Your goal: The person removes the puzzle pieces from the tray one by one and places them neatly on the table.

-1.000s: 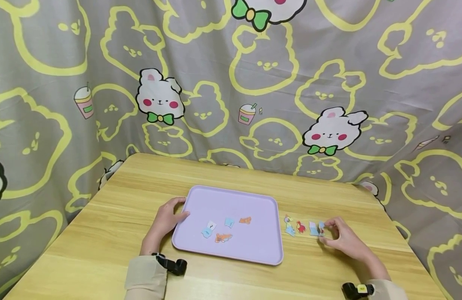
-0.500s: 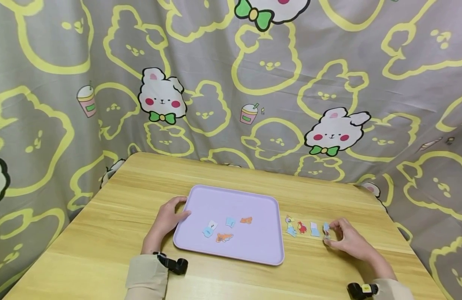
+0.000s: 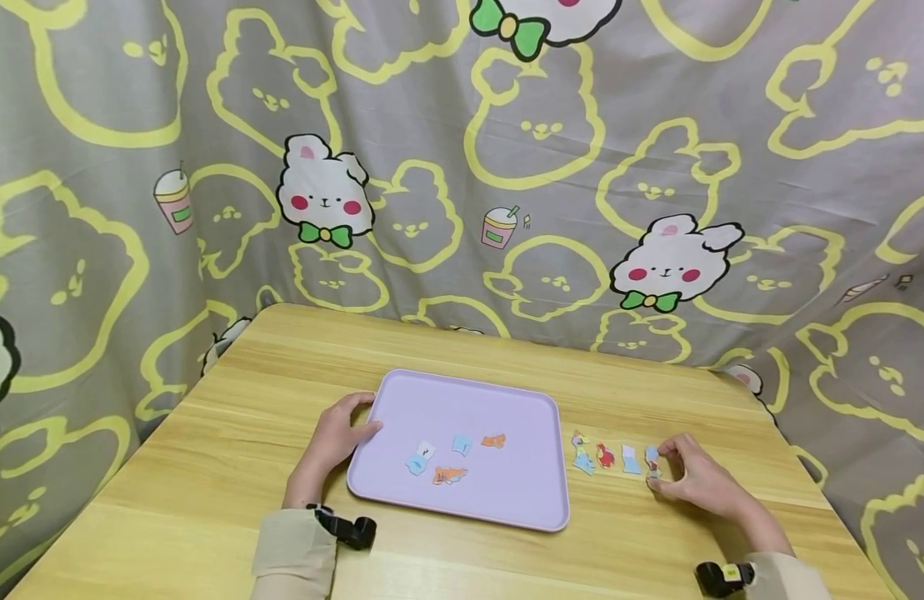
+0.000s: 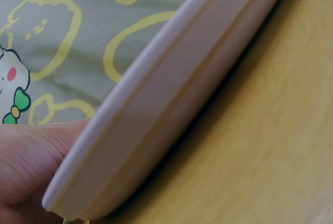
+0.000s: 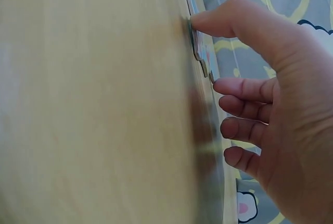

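My left hand (image 3: 332, 437) grips the left edge of a lilac tray (image 3: 499, 402), thumb over the rim. In the left wrist view, the tray's side wall (image 4: 151, 104) hides most of that hand. Several flat puzzle pieces lie in the tray, among them a light blue one (image 3: 462, 445) and an orange one (image 3: 450, 475). To the tray's right, my right hand (image 3: 692, 477) pinches a small blue-and-brown puzzle piece (image 3: 652, 457) between thumb and forefinger, down at the tabletop. The right wrist view shows its other fingers curled loosely.
Between the tray and my right hand, more puzzle pieces lie in a row: a blue-and-yellow one (image 3: 584, 457), a red one (image 3: 606, 456) and a pink-and-blue one (image 3: 631, 460). A patterned curtain (image 3: 432, 108) hangs behind the wooden table (image 3: 312, 350).
My right hand has shifted the pinched piece slightly right, away from the pink-and-blue one, leaving a gap between them. The left hand has stayed on the tray.
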Action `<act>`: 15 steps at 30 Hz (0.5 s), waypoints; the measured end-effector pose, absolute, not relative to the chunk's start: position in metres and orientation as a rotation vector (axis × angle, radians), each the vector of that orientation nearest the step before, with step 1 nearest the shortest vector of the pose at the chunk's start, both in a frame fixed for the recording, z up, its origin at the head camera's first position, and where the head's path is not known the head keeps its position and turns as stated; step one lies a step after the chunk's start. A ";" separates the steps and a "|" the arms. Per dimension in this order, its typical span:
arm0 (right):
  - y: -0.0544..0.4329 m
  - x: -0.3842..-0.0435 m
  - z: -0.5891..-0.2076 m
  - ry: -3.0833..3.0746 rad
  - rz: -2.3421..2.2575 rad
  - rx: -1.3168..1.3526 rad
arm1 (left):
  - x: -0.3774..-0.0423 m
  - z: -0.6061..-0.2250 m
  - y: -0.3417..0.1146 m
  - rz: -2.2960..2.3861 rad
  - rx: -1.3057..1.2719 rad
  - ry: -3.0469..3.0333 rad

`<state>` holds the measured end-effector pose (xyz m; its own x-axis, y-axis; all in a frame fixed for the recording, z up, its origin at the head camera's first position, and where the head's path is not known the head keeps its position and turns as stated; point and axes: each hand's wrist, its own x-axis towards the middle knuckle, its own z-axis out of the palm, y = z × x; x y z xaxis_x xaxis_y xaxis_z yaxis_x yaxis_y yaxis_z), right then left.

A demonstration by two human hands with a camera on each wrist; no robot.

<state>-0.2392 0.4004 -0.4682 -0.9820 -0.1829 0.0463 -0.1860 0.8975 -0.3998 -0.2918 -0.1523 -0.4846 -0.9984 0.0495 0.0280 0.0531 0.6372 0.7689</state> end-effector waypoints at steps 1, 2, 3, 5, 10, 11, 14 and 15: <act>0.401 -0.239 -0.468 -3.053 0.644 0.299 | -0.292 -0.485 -0.152 -1.334 -0.088 -2.838; 0.401 -0.239 -0.467 -3.053 0.644 0.303 | -0.292 -0.485 -0.152 -1.335 -0.087 -2.838; 0.401 -0.239 -0.467 -3.052 0.648 0.307 | -0.292 -0.485 -0.152 -1.335 -0.086 -2.837; 0.401 -0.239 -0.466 -3.047 0.655 0.319 | -0.292 -0.485 -0.152 -1.335 -0.084 -2.837; 0.401 -0.238 -0.466 -3.033 0.633 0.344 | -0.291 -0.485 -0.153 -1.326 -0.088 -2.841; 0.401 -0.238 -0.466 -3.031 0.628 0.347 | -0.291 -0.485 -0.153 -1.327 -0.087 -2.840; 0.401 -0.237 -0.466 -3.030 0.635 0.347 | -0.291 -0.485 -0.152 -1.335 -0.085 -2.840; 0.401 -0.237 -0.466 -3.027 0.650 0.354 | -0.291 -0.485 -0.152 -1.337 -0.083 -2.841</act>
